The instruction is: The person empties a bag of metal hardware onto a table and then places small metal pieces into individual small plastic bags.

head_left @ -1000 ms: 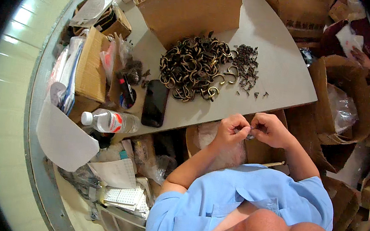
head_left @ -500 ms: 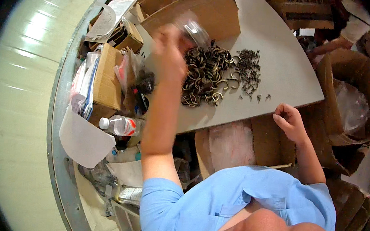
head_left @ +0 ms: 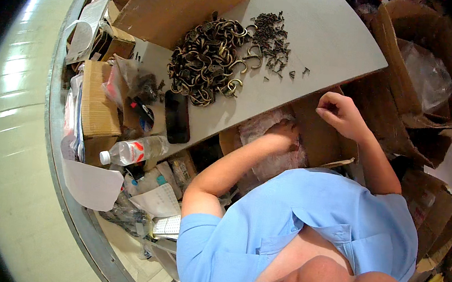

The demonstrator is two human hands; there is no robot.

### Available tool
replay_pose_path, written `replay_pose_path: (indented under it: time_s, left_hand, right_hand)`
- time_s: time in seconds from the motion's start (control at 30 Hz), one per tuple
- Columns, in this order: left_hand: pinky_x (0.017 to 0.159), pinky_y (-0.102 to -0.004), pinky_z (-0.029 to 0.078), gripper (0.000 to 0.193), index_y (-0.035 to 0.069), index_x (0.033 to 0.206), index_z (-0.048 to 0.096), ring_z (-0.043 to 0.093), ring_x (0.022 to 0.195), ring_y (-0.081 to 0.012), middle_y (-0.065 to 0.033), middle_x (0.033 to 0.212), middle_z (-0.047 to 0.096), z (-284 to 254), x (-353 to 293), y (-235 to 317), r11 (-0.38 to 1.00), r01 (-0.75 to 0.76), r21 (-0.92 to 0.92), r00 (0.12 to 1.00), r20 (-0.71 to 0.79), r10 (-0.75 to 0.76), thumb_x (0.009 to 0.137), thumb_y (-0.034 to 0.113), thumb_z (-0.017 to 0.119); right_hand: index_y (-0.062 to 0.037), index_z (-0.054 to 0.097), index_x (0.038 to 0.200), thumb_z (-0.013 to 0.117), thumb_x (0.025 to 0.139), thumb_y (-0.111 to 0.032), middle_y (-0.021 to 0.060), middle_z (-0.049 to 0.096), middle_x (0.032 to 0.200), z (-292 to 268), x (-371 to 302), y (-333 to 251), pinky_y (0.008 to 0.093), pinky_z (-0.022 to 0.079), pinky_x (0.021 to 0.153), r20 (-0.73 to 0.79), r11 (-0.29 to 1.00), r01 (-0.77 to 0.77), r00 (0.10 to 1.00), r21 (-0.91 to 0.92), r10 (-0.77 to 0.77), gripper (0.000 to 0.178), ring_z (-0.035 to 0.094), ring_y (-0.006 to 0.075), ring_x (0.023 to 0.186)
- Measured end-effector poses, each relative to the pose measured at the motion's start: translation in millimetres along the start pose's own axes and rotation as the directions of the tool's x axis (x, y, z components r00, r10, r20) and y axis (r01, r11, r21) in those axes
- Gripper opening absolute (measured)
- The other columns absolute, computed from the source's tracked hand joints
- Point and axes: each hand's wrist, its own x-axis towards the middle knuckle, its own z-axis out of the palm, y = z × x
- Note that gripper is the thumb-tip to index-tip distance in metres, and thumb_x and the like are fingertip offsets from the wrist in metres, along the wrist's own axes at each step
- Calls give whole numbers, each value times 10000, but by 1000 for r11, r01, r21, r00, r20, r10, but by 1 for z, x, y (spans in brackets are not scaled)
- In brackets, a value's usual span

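Observation:
A heap of bronze-coloured metal hooks (head_left: pixel 206 63) lies on the grey table (head_left: pixel 323 31), with a scatter of small dark screws (head_left: pixel 271 36) to its right. My left hand (head_left: pixel 283 137) is down below the table's front edge, resting on a clear plastic bag (head_left: pixel 262 128) inside an open cardboard box (head_left: pixel 318 144). Its fingers are turned away, so I cannot see whether it holds anything. My right hand (head_left: pixel 340 113) hovers over the same box close to the table edge, fingers curled shut. Nothing shows in it.
A black phone (head_left: pixel 176 117) lies at the table's near edge, beside a plastic water bottle (head_left: pixel 132 151). A large cardboard box (head_left: pixel 179 0) stands at the back. Small cartons, papers and bags crowd the left side. More open cartons with plastic liners (head_left: pixel 423 67) stand on the right.
My left hand reached up to the hook heap half a second ago and has come back down into the box. My right hand stayed near the table edge.

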Motion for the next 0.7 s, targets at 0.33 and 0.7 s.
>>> replay_pose_path:
  time_s: [0.33, 0.7]
  left_hand:
    - [849, -409, 472, 245, 62, 989, 623, 556, 969, -348, -169, 1111, 573, 38, 15, -21, 975, -219, -26, 910, -368, 194, 747, 104, 619]
    - [664, -251, 512, 117, -5, 928, 607, 592, 747, -91, -29, 844, 631, -34, -48, 16, 126, -262, -957, 918, -288, -274, 882, 103, 607]
  right_hand:
    - [9, 598, 878, 657, 785, -86, 148, 617, 811, 18, -6, 7, 328, 483, 714, 123, 991, -12, 992, -135, 29, 146, 606, 269, 776]
    - [-2, 589, 961, 689, 728, -22, 139, 605, 896, 41, -11, -2, 319, 507, 726, 186, 999, 41, 982, 18, -44, 254, 618, 253, 819]
